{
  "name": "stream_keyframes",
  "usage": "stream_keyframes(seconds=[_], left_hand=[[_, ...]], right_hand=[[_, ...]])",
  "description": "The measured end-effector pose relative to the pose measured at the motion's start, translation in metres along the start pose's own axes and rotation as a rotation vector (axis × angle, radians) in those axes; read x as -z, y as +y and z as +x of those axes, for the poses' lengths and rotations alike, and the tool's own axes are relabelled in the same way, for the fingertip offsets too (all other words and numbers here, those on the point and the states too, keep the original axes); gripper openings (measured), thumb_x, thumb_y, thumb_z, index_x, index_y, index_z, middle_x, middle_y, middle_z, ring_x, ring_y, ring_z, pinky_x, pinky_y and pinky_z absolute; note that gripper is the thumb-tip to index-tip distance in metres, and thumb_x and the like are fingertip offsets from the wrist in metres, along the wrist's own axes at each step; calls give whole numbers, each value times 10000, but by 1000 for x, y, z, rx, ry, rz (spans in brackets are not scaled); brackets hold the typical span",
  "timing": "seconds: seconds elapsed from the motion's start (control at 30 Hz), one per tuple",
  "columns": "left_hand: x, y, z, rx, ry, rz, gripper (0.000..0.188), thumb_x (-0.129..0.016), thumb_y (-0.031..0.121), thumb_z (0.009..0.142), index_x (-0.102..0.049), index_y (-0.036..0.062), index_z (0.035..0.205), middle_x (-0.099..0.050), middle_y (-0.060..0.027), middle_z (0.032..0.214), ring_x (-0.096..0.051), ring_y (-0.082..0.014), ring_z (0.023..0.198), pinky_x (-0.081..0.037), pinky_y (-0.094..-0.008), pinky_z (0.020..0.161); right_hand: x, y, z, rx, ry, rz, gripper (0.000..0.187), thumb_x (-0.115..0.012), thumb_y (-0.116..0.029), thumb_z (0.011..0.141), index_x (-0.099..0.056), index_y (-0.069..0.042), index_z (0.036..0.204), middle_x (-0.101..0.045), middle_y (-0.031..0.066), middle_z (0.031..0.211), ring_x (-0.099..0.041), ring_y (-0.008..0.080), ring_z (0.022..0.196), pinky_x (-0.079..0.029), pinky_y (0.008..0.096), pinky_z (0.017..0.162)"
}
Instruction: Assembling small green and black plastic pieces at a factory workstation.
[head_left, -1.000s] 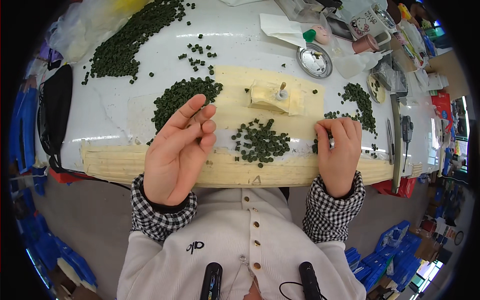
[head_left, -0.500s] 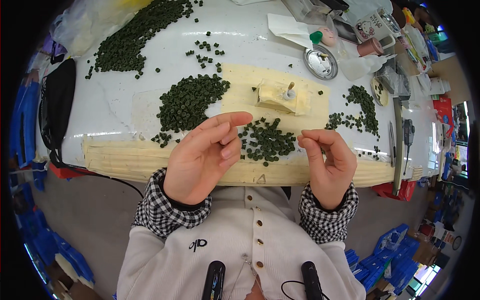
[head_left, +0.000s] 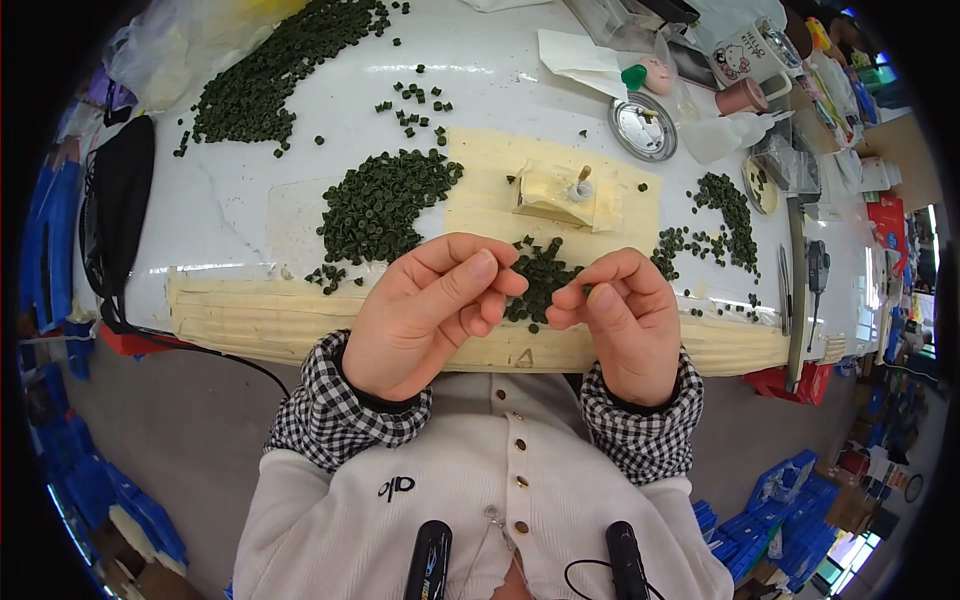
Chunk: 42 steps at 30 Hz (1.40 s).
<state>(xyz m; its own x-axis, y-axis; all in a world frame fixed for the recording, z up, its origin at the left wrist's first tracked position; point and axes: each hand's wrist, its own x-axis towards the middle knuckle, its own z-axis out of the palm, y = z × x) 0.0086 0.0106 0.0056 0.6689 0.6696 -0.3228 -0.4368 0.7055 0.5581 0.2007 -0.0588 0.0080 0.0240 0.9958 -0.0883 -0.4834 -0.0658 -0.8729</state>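
Above the table's front edge, my right hand (head_left: pixel 632 325) pinches a small dark green piece (head_left: pixel 588 290) between thumb and fingertips. A short way to its left, my left hand (head_left: pixel 425 315) is closed, thumb pressed against the index finger; what it holds, if anything, is hidden. Beyond and between both hands lies a small heap of dark green pieces (head_left: pixel 540 275), partly covered by the fingers. A larger heap of them (head_left: pixel 375 205) sits past my left hand. Behind the small heap stands a tape-covered block (head_left: pixel 553 203) with a small upright peg (head_left: pixel 581 182).
More green pieces lie in a big pile (head_left: pixel 270 85) at the far left and a scattered group (head_left: pixel 728 215) at right. A round metal lid (head_left: pixel 642 127), a mug (head_left: pixel 750 55) and tweezers (head_left: pixel 784 285) are on the right. A black pouch (head_left: pixel 118 215) hangs at the left edge.
Both hands have moved toward each other over the small heap. The left fingers, spread before, have closed against the thumb. The green piece now shows in the right fingertips.
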Motion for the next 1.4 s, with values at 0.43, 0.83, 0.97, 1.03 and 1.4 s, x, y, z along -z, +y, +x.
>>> stream_keyframes(seconds=[0.43, 0.83, 0.97, 1.03, 1.4], left_hand=[[5, -9, 2, -28, -124, 2, 176, -539, 89, 921, -583, 20, 1077, -653, -87, 962, -405, -38, 586, -357, -172, 543], [5, -10, 3, -21, -99, 47, 152, -544, 78, 915, -586, 22, 1049, -658, -93, 920, -393, -33, 559, -333, -175, 519], [3, -8, 2, -7, -89, 24, 142, -544, 86, 916, -585, 20, 1035, -656, -103, 911, -376, -31, 544, -331, -169, 515], [4, -9, 3, -22, -89, 19, 138, -542, 87, 918, -584, 20, 1031, -654, -104, 908, -373, -31, 542, -331, -167, 513], [8, -8, 3, -57, -87, -35, 155, -547, 76, 914, -594, 5, 1044, -658, -95, 889, -365, -25, 533, -320, -167, 504]], right_hand=[[2, 7, 3, -79, -62, 234, 169, -576, -48, 889, -553, 30, 1037, -658, 144, 949, -659, 193, 875, -563, 313, 779], [-9, 6, 1, 159, -19, -140, 148, -592, 42, 849, -569, 42, 996, -641, 131, 940, -633, 167, 870, -512, 275, 782], [-11, 6, 0, 390, 48, -333, 135, -615, 27, 837, -569, 32, 964, -614, 108, 894, -602, 156, 841, -476, 271, 763], [-13, -1, -4, 524, 65, -294, 137, -623, 15, 834, -562, 27, 956, -617, 112, 892, -599, 164, 838, -470, 276, 764], [32, -24, 3, 513, 272, -1587, 160, -683, 11, 709, -642, -2, 863, -570, 82, 782, -502, 250, 757, -420, 334, 683]])
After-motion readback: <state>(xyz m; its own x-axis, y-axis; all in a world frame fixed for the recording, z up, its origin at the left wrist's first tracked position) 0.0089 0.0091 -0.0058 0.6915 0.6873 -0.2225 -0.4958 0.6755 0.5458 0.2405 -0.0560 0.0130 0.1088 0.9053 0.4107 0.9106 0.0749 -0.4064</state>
